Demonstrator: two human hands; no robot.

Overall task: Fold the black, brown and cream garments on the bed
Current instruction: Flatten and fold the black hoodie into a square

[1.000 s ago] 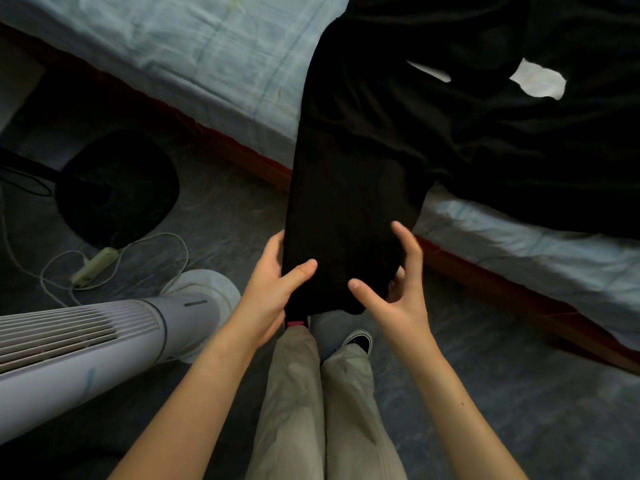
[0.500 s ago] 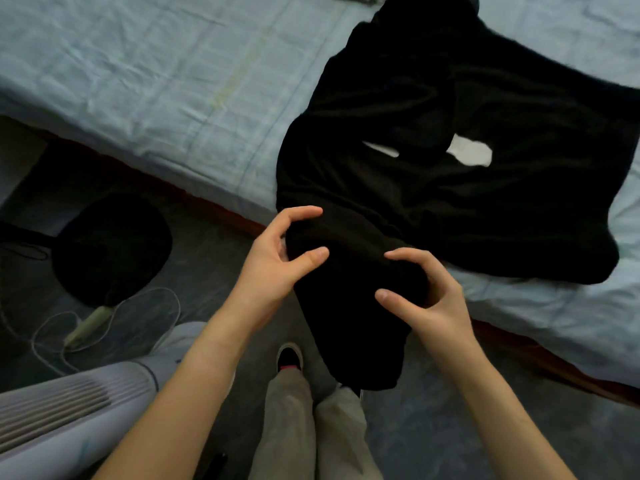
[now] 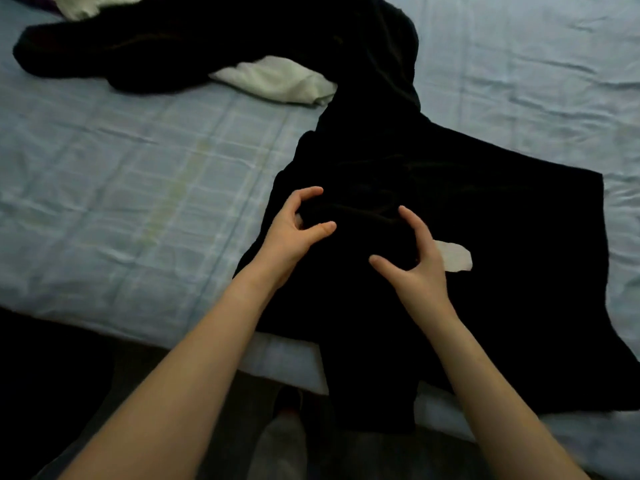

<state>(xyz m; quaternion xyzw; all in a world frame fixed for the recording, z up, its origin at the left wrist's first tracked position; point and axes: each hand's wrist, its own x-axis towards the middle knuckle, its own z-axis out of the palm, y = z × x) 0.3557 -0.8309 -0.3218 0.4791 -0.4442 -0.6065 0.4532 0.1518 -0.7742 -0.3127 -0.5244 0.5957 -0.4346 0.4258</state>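
Bed (image 3: 138,188), pale blue checked sheet, creased, across the frame from 9 through 12 to 3 o'clock, near edge at 6 to 7 o'clock. Black garment (image 3: 485,237), spread flat on the sheet from centre out to 3 and 5 o'clock, upper part running toward 12 o'clock, one narrow strip hanging over the near edge at 6 o'clock. Second dark garment (image 3: 121,46), colour hard to tell, rumpled at 11 o'clock. Cream garment (image 3: 277,79), bunched, between 11 and 12 o'clock, partly under both dark pieces. Left hand (image 3: 294,237), at centre, forefinger and thumb curled round a raised fold of the black garment. Right hand (image 3: 419,275), just at 4 o'clock of centre, fingers hooked into the same cloth, thumb spread wide. Pale patch (image 3: 457,259), touching the right hand at its 3 o'clock side.
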